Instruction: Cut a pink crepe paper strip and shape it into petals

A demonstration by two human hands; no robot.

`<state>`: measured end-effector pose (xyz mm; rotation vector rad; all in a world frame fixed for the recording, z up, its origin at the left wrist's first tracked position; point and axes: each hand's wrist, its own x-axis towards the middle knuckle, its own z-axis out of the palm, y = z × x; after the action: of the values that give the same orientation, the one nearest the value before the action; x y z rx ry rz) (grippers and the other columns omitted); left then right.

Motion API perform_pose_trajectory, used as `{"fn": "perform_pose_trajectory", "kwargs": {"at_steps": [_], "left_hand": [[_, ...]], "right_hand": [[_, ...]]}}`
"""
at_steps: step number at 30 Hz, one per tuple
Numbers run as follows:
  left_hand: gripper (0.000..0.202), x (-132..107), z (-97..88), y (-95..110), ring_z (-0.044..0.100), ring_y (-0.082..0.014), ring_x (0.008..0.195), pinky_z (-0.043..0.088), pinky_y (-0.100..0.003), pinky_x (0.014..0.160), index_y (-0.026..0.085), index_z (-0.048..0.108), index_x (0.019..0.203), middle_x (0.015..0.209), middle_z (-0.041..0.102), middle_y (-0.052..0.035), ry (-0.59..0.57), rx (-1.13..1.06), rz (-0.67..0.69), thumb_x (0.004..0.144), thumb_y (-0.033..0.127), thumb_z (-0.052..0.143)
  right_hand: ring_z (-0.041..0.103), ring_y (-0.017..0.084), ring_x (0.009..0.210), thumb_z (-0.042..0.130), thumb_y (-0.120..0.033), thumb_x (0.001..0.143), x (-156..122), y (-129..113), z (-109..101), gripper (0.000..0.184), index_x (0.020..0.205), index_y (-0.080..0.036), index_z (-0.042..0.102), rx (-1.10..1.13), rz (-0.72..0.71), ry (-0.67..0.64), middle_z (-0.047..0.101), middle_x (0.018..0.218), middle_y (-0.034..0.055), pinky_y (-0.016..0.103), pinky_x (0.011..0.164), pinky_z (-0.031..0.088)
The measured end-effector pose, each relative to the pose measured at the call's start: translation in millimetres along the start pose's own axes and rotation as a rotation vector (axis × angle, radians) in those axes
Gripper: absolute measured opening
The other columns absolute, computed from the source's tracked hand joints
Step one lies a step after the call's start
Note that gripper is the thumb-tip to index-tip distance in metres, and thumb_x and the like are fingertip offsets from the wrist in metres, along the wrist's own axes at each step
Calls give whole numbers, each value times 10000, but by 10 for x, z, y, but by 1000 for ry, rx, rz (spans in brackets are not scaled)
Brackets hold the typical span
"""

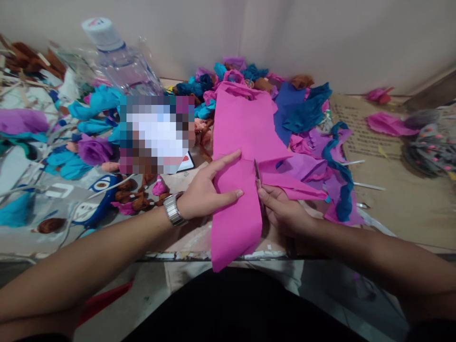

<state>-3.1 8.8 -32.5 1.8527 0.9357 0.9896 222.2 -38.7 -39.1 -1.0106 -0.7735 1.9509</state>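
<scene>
A large sheet of bright pink crepe paper (238, 123) lies lengthwise in front of me, its near end hanging past the table edge. My left hand (210, 187) grips the sheet from the left, thumb and forefinger spread on top; its other fingers are hidden beneath. In my right hand (285, 209) is a pair of scissors (257, 172), mostly covered by the fingers. The blade points away from me and sits at a cut in the sheet's right side. A partly cut pink strip (299, 185) spreads off to the right above that hand.
A clear plastic bottle (124, 66) stands behind a blurred-out phone (185, 161). Blue, purple and brown crepe pieces (96, 149) crowd the left, with a white cable (110, 187). More scraps (306, 111) lie at the back right, beside cardboard (374, 161) and a dark mesh bundle (427, 147).
</scene>
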Motion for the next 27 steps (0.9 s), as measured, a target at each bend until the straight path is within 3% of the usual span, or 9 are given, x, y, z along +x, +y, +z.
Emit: {"fn": "perform_pose_trajectory", "kwargs": {"at_steps": [6, 11, 19, 24, 27], "left_hand": [[886, -8, 3, 1, 532, -338, 1477, 401, -537, 1289, 251, 507, 1575, 1600, 541, -118, 0, 12, 11, 783, 381, 883], [903, -13, 0, -4, 535, -330, 1472, 393, -536, 1292, 264, 493, 1583, 1611, 530, -112, 9, 24, 30, 780, 384, 889], [981, -26, -1, 12, 473, -349, 1519, 323, -575, 1319, 293, 405, 1635, 1671, 447, -109, -33, 78, 51, 783, 390, 881], [1040, -36, 8, 5, 401, -364, 1562, 263, -587, 1338, 269, 352, 1660, 1697, 399, -118, -22, 150, 64, 776, 403, 881], [1040, -31, 2, -17, 379, -366, 1575, 246, -580, 1345, 262, 363, 1655, 1702, 389, -124, 8, 140, 56, 772, 420, 889]], "right_hand": [[658, 163, 754, 900, -546, 771, 13, 35, -21, 405, 1061, -285, 794, -14, 9, 20, 790, 892, -9, 324, 778, 541], [605, 146, 697, 935, -569, 711, 36, 49, -31, 410, 972, -289, 787, 1, -36, 52, 734, 791, -35, 296, 701, 506], [412, 113, 585, 968, -549, 667, 49, 23, -43, 401, 915, -284, 798, 17, -64, 85, 566, 633, -60, 256, 600, 402], [402, 110, 582, 950, -547, 698, 41, 32, -45, 356, 851, -272, 784, 2, -78, 66, 533, 621, -58, 248, 599, 395], [462, 119, 594, 961, -547, 677, 27, 32, -27, 386, 917, -293, 798, 18, -83, 96, 581, 639, -58, 254, 630, 446]]}}
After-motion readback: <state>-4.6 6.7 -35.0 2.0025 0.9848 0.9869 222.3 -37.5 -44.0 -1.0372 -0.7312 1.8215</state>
